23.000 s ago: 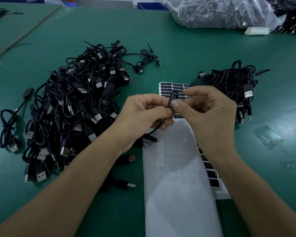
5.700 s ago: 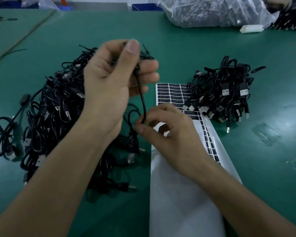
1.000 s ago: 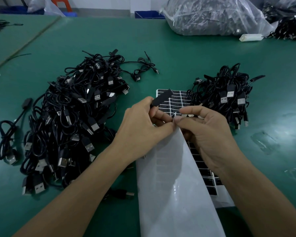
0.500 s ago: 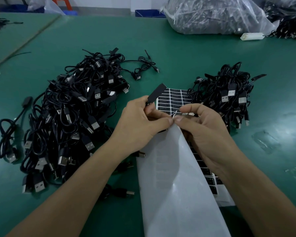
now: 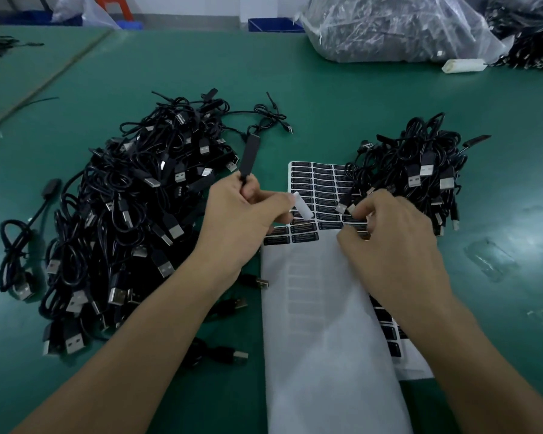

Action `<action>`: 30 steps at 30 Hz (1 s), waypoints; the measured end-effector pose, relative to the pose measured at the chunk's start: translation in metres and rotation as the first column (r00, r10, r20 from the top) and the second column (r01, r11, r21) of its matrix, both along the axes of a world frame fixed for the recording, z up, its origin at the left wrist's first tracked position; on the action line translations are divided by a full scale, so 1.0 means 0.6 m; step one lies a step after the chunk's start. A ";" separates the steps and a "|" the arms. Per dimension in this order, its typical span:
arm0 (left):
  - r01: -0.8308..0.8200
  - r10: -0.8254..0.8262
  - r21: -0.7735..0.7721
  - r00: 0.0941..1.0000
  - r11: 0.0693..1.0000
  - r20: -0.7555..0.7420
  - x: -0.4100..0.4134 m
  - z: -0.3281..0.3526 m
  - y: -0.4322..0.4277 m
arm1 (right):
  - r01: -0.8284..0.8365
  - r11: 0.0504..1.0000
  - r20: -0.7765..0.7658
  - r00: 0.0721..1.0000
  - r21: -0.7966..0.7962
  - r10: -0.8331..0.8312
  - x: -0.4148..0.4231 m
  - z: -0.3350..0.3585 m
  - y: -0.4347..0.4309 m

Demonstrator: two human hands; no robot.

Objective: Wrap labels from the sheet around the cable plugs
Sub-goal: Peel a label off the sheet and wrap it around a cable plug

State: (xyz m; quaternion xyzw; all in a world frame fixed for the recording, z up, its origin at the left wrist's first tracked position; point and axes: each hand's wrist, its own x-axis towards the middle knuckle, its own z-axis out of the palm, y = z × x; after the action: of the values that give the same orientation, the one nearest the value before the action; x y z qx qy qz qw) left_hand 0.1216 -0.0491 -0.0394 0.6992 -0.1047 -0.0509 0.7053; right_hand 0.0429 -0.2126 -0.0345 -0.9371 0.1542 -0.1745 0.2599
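Plug was gripped upright in L hand, just left of sheet. 1 peeled label, white side out, was stuck at that hand's fingertip. R hand was curled on sheet; whether sth was pinched couldn't be told. Label should be squared to plug, one edge pressed, then rolled tight w/o creases. Counted: 1 held plug, 1 loose label, 1 sheet, 2 cable piles: L pile, R pile.

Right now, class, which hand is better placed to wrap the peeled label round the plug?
Probably the right hand: it holds no cable and sits on the label sheet beside the peeled label, while the left hand grips the plug.
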 end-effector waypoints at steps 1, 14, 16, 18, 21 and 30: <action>0.004 -0.004 0.016 1.000 1.000 0.012 -0.001 0.000 -0.002 | -0.015 1.000 0.060 0.998 -0.023 0.016 0.000 0.002 0.005; -0.051 0.039 0.195 0.997 0.979 0.066 -0.009 0.003 -0.014 | -0.126 0.984 0.189 0.971 -0.129 0.150 0.012 -0.004 0.042; -0.038 0.030 0.181 0.998 0.983 0.046 -0.009 0.002 -0.015 | -0.135 0.982 0.185 0.970 -0.129 0.158 0.012 -0.006 0.041; -0.025 0.020 0.160 0.999 0.987 0.034 -0.010 0.004 -0.016 | -0.144 0.986 0.201 0.967 -0.083 0.158 0.012 -0.005 0.041; -0.017 0.017 0.141 1.000 0.990 0.003 -0.007 0.006 -0.015 | -0.178 0.965 0.257 0.958 0.193 0.126 0.016 -0.006 0.035; 0.107 -0.110 0.128 0.994 0.986 0.021 -0.018 0.018 -0.009 | -0.265 0.689 0.246 0.961 0.675 0.129 0.024 -0.008 0.020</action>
State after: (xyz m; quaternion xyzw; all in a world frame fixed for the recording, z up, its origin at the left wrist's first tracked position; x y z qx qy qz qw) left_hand 0.1105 -0.0543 -0.0288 0.7365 -0.1490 -0.0859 0.6541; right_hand 0.0576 -0.2005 -0.0393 -0.7593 0.0829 -0.1571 0.6261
